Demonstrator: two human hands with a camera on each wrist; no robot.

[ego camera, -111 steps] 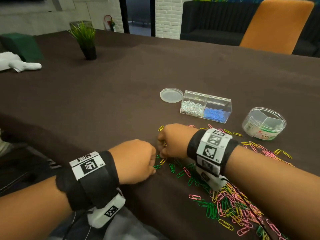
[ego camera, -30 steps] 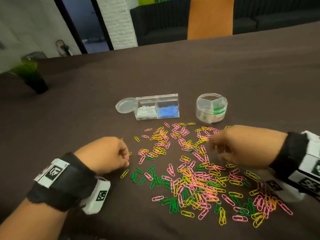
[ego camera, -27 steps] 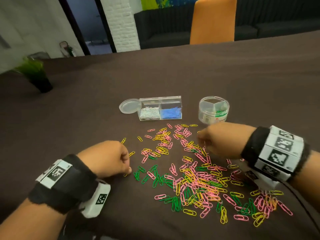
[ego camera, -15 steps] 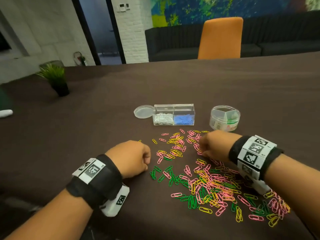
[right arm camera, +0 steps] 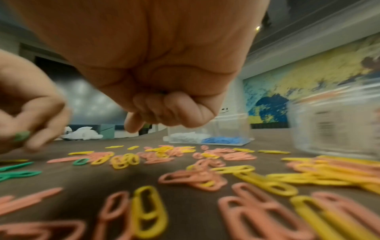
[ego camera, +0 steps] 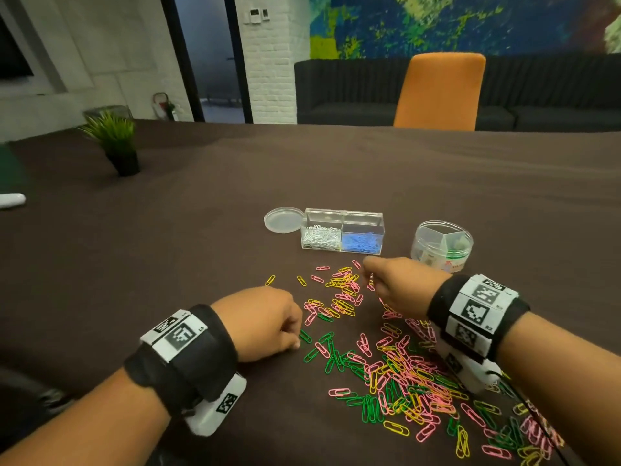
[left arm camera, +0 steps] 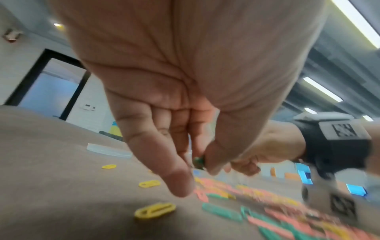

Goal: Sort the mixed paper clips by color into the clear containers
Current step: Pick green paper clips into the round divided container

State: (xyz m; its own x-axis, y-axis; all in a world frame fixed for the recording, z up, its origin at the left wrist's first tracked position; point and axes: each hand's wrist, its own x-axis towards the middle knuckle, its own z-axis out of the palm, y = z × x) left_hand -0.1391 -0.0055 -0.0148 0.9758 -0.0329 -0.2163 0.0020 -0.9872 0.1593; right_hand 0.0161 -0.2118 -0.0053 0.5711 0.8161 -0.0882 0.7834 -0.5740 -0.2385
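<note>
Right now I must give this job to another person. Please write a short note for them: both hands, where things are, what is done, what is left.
Left hand: pinches green clips at the pile's left edge.
Right hand: fingers curled over the pile's far side; what it holds is hidden.
Rectangular box: white clips on the left, blue clips on the right.
Round container: open, some green inside; its lid lies beside the box.
Left: the mixed pink, yellow and green pile on the table.

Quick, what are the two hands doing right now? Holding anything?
Left hand: pinching a green paper clip between thumb and fingertip.
Right hand: fingers curled into a fist; cannot tell if anything is inside.
</note>
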